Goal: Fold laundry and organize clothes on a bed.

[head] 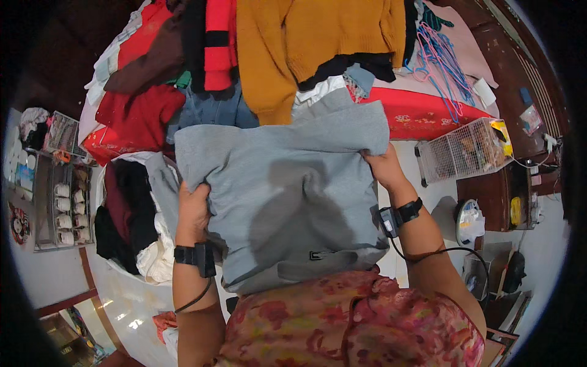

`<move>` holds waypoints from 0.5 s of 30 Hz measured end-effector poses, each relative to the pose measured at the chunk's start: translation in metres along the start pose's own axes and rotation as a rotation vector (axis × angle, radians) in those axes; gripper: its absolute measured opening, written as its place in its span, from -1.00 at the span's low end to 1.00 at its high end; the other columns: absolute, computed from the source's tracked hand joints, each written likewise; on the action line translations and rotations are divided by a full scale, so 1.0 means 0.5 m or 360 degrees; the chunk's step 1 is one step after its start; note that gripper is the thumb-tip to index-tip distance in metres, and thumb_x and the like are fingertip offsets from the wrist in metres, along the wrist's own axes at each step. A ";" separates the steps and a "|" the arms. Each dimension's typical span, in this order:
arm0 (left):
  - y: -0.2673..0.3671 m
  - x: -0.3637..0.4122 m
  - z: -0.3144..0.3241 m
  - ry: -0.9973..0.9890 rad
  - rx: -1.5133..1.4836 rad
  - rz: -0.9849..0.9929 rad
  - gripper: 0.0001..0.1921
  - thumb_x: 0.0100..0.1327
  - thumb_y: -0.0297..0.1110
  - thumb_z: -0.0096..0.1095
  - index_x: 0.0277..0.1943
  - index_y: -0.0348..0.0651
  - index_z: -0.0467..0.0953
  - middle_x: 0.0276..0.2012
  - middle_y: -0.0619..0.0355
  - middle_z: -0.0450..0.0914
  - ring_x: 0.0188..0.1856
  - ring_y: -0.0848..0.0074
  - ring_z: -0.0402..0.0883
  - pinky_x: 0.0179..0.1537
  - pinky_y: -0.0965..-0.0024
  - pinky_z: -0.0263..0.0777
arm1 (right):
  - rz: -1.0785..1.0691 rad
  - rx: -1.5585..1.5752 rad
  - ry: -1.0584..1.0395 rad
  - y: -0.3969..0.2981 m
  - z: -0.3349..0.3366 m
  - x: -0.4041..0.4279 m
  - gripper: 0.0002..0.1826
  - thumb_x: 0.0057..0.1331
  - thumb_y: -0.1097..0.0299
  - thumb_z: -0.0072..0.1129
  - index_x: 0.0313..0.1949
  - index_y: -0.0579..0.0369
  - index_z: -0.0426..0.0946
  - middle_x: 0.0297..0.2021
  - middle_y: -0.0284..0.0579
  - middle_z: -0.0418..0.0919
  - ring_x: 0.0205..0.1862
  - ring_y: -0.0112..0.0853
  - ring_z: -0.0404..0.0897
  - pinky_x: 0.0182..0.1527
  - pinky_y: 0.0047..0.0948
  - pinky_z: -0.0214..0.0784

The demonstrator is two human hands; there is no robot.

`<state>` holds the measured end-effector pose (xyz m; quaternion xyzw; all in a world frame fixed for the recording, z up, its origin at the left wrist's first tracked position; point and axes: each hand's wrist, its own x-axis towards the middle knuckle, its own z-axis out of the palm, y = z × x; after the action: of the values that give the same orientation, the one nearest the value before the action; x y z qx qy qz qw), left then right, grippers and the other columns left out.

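A grey garment [284,183] is stretched out between my two hands, in front of my body, with a shadow across its middle and a small dark mark near its lower edge. My left hand [195,208] grips its left side, the fingers mostly hidden by cloth. The upper right part is pinched in my right hand [383,167], thumb in front. Just past the garment, a mustard knit sweater [316,36], a blue denim garment [215,110] and a red garment [137,108] lie on a bed with a red cover [412,110].
At the left stands a white tub [103,261] with dark and white clothes. Pink and blue hangers [442,69] lie on the bed's right side. A white wire basket [465,149], a bin [463,222] and a shoe rack [46,202] stand around. Cables run from both wrist straps.
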<state>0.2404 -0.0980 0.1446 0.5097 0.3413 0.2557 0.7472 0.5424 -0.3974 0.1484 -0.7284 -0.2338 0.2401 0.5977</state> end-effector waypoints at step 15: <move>0.019 -0.018 -0.047 0.0334 0.0372 0.0245 -0.50 0.22 -0.48 0.27 0.23 -0.31 0.35 0.10 0.01 0.52 0.12 0.36 0.50 0.18 0.34 0.30 | -0.0274 0.0020 0.0413 0.003 -0.044 -0.025 -0.57 0.22 0.43 0.25 0.07 0.24 0.45 -0.10 -0.10 0.57 -0.02 -0.38 0.51 0.06 -0.40 0.34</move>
<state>0.2163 -0.0877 0.1502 0.5884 0.4047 0.3224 0.6213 0.5467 -0.4221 0.1516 -0.7268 -0.2147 0.0933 0.6457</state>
